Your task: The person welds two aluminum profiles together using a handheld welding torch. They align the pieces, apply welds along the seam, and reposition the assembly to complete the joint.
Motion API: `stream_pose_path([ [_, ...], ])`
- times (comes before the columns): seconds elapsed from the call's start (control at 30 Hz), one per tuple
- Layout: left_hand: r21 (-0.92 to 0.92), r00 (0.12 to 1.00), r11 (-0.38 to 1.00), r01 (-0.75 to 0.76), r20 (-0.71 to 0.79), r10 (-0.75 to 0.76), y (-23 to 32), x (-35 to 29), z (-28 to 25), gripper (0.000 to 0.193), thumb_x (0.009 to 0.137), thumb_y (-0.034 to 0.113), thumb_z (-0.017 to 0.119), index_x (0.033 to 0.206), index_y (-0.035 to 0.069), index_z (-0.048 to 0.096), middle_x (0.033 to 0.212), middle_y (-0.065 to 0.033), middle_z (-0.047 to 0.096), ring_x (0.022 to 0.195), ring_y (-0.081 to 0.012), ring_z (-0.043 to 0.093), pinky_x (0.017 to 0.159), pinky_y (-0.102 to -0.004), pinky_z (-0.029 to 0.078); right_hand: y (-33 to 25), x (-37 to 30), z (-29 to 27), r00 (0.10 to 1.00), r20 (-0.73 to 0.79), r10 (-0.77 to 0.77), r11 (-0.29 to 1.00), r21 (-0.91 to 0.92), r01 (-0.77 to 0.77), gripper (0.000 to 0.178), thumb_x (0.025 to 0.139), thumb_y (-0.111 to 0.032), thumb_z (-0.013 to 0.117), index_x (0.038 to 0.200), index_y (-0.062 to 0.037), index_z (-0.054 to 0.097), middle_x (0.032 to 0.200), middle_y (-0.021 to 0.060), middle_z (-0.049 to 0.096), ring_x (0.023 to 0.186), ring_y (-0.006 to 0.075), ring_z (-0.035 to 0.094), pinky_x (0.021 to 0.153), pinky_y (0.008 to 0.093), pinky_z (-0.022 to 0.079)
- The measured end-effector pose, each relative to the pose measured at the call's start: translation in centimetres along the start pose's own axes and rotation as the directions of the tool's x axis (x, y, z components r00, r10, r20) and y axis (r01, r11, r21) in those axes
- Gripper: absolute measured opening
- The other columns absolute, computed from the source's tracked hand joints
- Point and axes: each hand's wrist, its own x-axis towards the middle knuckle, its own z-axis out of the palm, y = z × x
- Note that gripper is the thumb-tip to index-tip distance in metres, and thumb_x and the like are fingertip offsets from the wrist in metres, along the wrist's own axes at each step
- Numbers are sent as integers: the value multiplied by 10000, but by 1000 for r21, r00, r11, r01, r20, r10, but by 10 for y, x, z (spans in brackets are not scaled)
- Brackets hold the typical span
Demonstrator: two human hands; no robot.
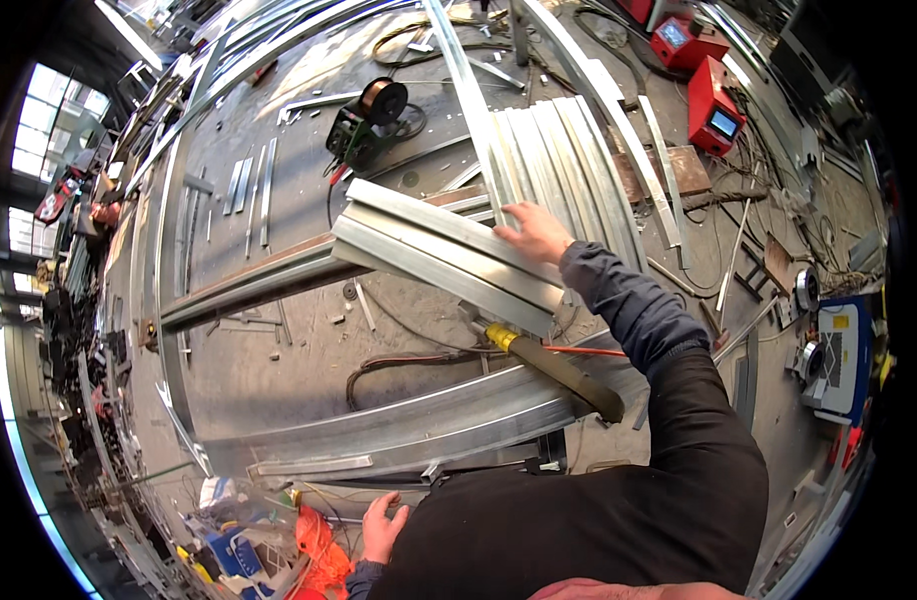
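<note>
My right hand [536, 235] rests at the far edge of a short stack of ribbed galvanized steel profiles [429, 240], its fingers stretched out and apart. The stack lies slantwise across a dark steel beam [269, 282]. Just beyond the fingertips a long galvanized bar [465, 90] runs away from me. Below the stack is a hammer-like tool with a yellow neck and thick olive handle [564, 375]; its metal head is partly hidden. At the lower left my left hand [382, 530] is open and holds nothing, near a bright orange cloth or bag [321, 540].
Long profiles [569, 170] lie side by side beyond my right hand. A green wire feeder with a copper-coloured spool [384, 101] stands on the floor ahead. Red machines [714, 105] stand far right, a blue-and-white one [841, 355] nearer. Cables and metal offcuts lie about.
</note>
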Motion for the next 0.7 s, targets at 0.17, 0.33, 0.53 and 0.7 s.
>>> stream_pose_path([
  [0.17, -37, 999, 999, 24, -29, -25, -3, -22, -3, 407, 926, 181, 877, 1286, 27, 764, 1162, -149, 798, 1107, -318, 778, 981, -415, 597, -50, 6, 36, 975, 45, 216, 941, -276, -196, 902, 982, -718, 693, 1518, 1, 595, 1429, 282, 635, 1381, 415, 609, 1159, 496, 509],
  [0.33, -93, 993, 991, 94, -62, -100, -48, -48, 15, 407, 922, 193, 879, 1283, 41, 768, 1174, -142, 794, 1091, -322, 773, 971, -430, 599, -41, 3, 41, 978, 75, 195, 950, -262, -170, 874, 955, -737, 708, 1386, 24, 674, 1336, 260, 684, 1318, 409, 639, 1143, 472, 508],
  [0.53, -49, 991, 994, 103, -77, -106, -52, -51, 19, 437, 921, 254, 863, 1292, 48, 757, 1184, -137, 785, 1138, -332, 752, 992, -444, 592, -45, 37, 50, 975, 143, 169, 970, -201, -138, 828, 945, -684, 750, 1333, 46, 713, 1328, 298, 726, 1283, 441, 674, 1118, 491, 524],
  [0.7, -108, 986, 986, 126, -96, -137, -54, -65, 26, 442, 931, 255, 855, 1312, 61, 745, 1213, -131, 780, 1153, -333, 749, 994, -436, 594, -47, 68, 60, 959, 200, 200, 970, -175, -166, 933, 911, -730, 766, 1379, 75, 706, 1349, 317, 740, 1276, 418, 723, 1109, 468, 539],
])
